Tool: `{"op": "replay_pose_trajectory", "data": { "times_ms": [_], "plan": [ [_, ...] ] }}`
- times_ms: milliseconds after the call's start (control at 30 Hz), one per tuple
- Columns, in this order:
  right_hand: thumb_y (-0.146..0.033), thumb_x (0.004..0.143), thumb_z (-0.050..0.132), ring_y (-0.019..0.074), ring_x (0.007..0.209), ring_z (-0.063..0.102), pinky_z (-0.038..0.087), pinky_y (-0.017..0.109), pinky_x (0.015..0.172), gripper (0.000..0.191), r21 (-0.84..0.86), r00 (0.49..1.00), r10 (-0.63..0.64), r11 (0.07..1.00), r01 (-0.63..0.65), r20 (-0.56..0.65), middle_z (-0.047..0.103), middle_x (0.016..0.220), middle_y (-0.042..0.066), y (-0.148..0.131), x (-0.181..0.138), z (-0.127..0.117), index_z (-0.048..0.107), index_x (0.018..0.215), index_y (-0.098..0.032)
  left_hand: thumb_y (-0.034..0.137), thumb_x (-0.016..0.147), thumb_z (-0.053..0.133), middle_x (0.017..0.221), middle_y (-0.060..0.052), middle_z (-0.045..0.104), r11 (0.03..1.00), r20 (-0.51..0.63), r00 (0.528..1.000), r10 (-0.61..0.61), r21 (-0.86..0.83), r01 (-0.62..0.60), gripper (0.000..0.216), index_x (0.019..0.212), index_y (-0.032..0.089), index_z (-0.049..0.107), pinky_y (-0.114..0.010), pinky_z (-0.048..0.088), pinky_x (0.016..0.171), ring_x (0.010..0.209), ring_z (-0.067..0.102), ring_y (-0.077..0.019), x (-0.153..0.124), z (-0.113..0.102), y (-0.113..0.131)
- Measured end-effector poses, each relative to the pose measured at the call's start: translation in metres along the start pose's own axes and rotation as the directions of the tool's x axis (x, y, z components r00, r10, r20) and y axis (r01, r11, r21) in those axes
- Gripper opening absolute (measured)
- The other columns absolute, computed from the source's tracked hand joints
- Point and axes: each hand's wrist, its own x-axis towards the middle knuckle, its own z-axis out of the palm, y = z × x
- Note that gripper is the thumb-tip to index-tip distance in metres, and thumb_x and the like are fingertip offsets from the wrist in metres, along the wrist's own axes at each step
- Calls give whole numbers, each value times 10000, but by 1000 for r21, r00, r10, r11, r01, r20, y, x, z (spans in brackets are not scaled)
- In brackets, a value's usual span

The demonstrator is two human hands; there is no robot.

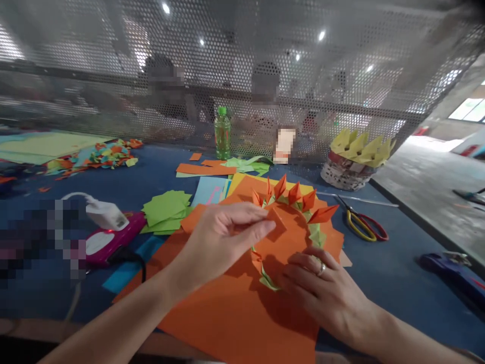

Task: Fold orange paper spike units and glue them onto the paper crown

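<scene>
A ring of folded orange and green paper pieces (pixel 303 202) stands on large orange paper sheets (pixel 242 313) on the blue table. My left hand (pixel 223 235) is closed in a pinch on a small folded orange paper piece (pixel 276 222) at the ring's near left side. My right hand (pixel 322 288), with a ring on one finger, rests with bent fingers on the ring's near edge, pressing on its green and orange pieces.
A stack of green paper squares (pixel 166 208) lies left, beside a pink device with a white plug (pixel 108 230). Scissors (pixel 364 225), a basket with yellow folded pieces (pixel 356 162), a green bottle (pixel 222 132) and paper scraps (pixel 106 154) lie farther back. A mesh screen (pixel 242 76) with people behind it borders the table.
</scene>
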Motion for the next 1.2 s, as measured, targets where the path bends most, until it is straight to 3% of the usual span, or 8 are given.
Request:
{"op": "replay_pose_trajectory", "data": {
  "times_ms": [100,300,400,533,667,833,1000,1200],
  "plan": [
    [-95,1029,422,205,983,641,432,409,953,270,37,1000,17,999,-16,-25,750,957,57,-1,-4,-5,687,999,-138,300,886,690,923,-19,767,999,103,995,-2,45,-2,134,896,251,814,-256,539,773,859,705,-197,-1,7,0],
    [-139,1051,307,207,940,654,461,395,916,408,146,988,156,977,-156,13,751,963,57,-3,-10,-13,704,961,-172,300,876,709,907,-24,754,995,176,982,-70,84,56,123,867,272,828,-229,553,734,824,706,-185,4,18,7],
    [-129,1032,354,204,913,665,473,390,901,380,166,977,212,964,-206,-19,757,922,33,-5,-13,-12,708,910,-193,271,920,678,917,13,755,985,260,965,-36,172,-10,170,993,351,809,-192,539,702,790,704,-146,4,27,9],
    [-100,991,458,184,903,672,467,385,920,339,142,957,268,957,-252,-110,757,842,-8,-8,-17,-6,679,764,-221,259,951,636,980,-1,783,934,315,948,30,330,-139,230,1095,363,781,-210,559,730,842,737,-176,2,40,7],
    [-87,979,468,173,929,648,468,379,905,341,159,939,322,940,-302,-123,730,775,-14,-9,-19,-3,677,749,-228,224,958,592,1061,3,785,904,337,939,65,379,-199,315,1173,396,743,-225,584,767,895,757,-196,-2,43,5],
    [-124,1003,449,166,883,606,449,365,883,346,171,924,361,925,-339,-123,712,814,-2,-8,-18,-3,649,733,-209,206,911,637,952,28,797,891,267,962,52,424,-166,256,1046,363,787,-193,577,760,824,761,-178,-3,40,3],
    [-104,972,494,175,806,566,425,368,825,299,199,912,399,905,-375,-94,673,772,6,-7,-18,-4,638,730,-203,235,885,630,878,13,788,883,226,968,-113,469,-7,162,854,281,782,-198,553,650,726,735,-171,0,42,-1],
    [-140,1010,458,189,812,545,387,367,803,317,230,908,411,894,-385,-78,668,791,19,-8,-19,-3,661,777,-208,201,813,623,767,-12,750,858,313,896,-315,498,127,135,764,243,741,-222,451,519,620,654,-170,-1,41,-2]
  ]
}}
